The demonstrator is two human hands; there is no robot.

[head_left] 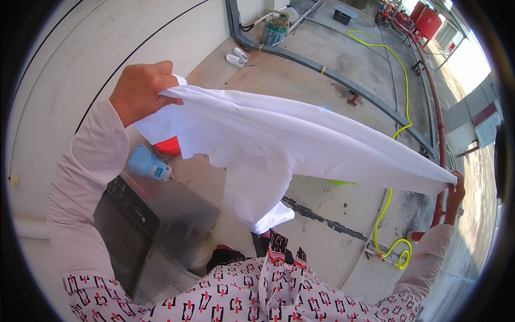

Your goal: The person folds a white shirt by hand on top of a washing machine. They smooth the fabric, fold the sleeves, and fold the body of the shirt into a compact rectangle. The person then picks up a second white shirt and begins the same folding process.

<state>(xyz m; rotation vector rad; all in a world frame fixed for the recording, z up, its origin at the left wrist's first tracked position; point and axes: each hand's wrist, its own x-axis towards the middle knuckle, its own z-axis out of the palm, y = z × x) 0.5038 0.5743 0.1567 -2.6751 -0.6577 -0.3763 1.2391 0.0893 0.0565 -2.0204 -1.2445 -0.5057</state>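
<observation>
A white cloth garment (252,139) is stretched out in the air between my two hands, its lower part hanging in folds toward my feet. My left hand (146,88), raised at the upper left, is closed round one end with the fabric pinched under the thumb. Far out to the right, my right hand (456,193) grips the other end; its fingers are partly hidden. The cloth is pulled fairly taut along its top edge. What kind of garment it is, I cannot tell for certain.
A top-loading washing machine (134,209) stands at my left, with a blue plastic container (147,162) and a red bucket (169,146) beyond it. White shoes (237,57) lie by the wall. A yellow hose (406,91) and a grey pipe channel (332,75) cross the concrete floor.
</observation>
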